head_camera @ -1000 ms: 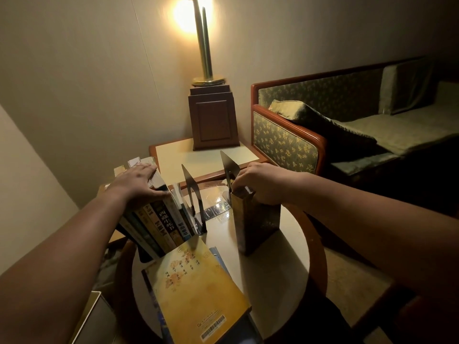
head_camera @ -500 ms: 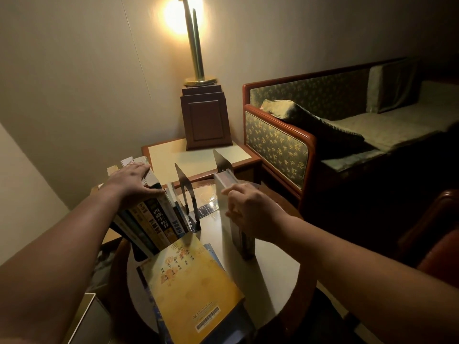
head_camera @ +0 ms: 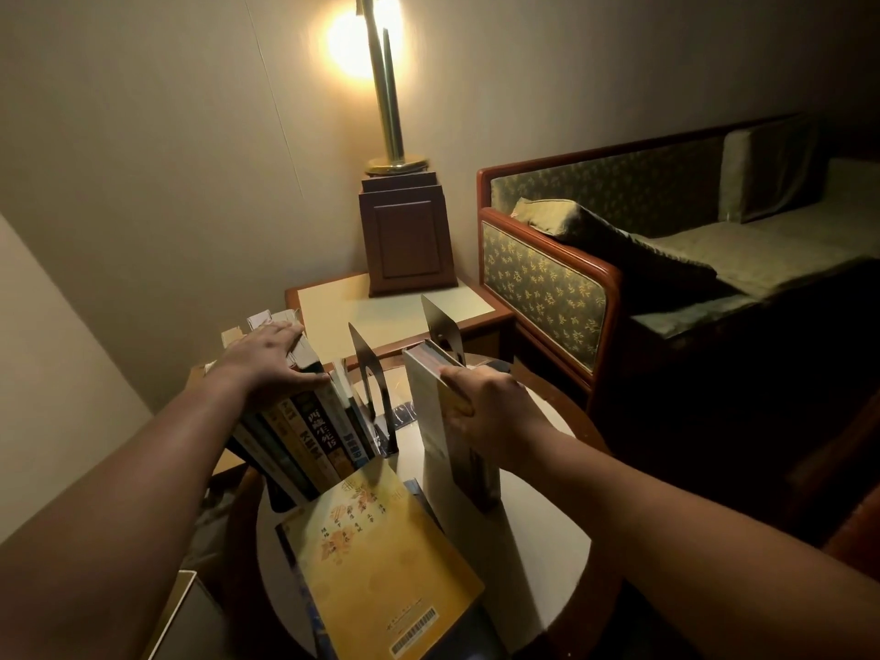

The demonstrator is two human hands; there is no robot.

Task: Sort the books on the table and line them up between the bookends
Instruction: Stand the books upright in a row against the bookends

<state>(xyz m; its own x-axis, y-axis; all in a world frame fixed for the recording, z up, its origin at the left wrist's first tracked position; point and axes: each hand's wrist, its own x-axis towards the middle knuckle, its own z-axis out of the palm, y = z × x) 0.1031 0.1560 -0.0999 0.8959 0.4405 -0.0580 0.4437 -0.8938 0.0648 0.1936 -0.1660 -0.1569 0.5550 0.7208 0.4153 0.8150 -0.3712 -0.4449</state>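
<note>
Pressing flat on the top edges of a leaning row of dark- and tan-spined paperback books point(head_camera: 309, 431) at middle left of the frame, the left hand point(head_camera: 266, 359) has its fingers stretched out straight, apparently to stop the row toppling leftward off the round pale-topped wooden counter point(head_camera: 538, 559). The row's right end sits just beside a thin grey metal bookend point(head_camera: 366, 383). A second matching metal bookend point(head_camera: 440, 326) stands further back, near the centre of the frame. The right hand point(head_camera: 490, 412) has its fingers curled round the upper edge of a tall pale-covered book point(head_camera: 431, 445). It holds the book upright on the counter, just in front of that second bookend, probably so the book stays square while it is brought into line. A glossy yellow paperback point(head_camera: 376, 564) lies flat at lower centre, not yet stood up, so the sorting looks only partway done.
</note>
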